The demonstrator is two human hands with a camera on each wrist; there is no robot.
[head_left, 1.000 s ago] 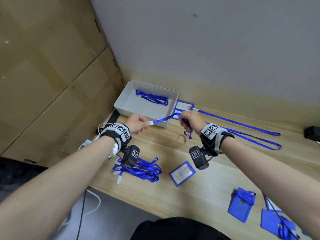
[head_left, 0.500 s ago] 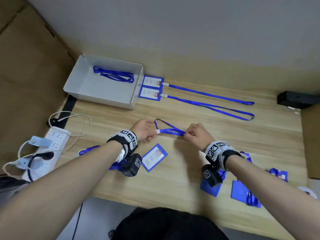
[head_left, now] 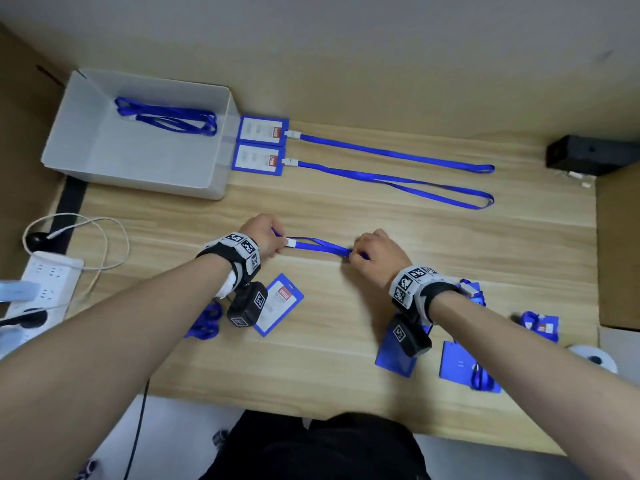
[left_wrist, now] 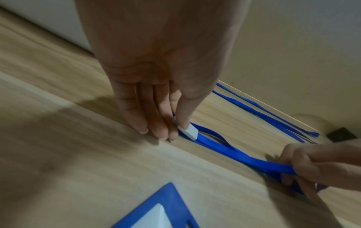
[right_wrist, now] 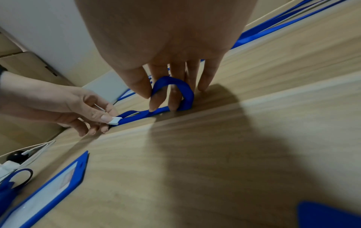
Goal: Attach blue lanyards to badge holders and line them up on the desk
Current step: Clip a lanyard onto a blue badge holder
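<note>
A blue lanyard [head_left: 322, 244] lies stretched low over the wooden desk between my hands. My left hand [head_left: 282, 242] pinches its white clip [left_wrist: 188, 131] with thumb and forefinger. My right hand [head_left: 353, 254] grips the folded strap, which loops around its fingers [right_wrist: 171, 86]. A loose blue badge holder [head_left: 280, 304] lies face up by my left wrist. Two finished badges [head_left: 263, 130] [head_left: 258, 160] lie at the back, their lanyards running straight to the right.
A white box [head_left: 86, 161] at the back left holds more lanyards [head_left: 166, 116]. Several blue holders [head_left: 467, 368] lie at the front right, and a lanyard bundle [head_left: 206, 323] lies under my left arm. A power strip [head_left: 41, 282] sits at the left, a black box [head_left: 588, 154] at the far right.
Both hands have come from near the white box to the desk's middle and lowered the lanyard onto the wood. They have drawn a little further apart.
</note>
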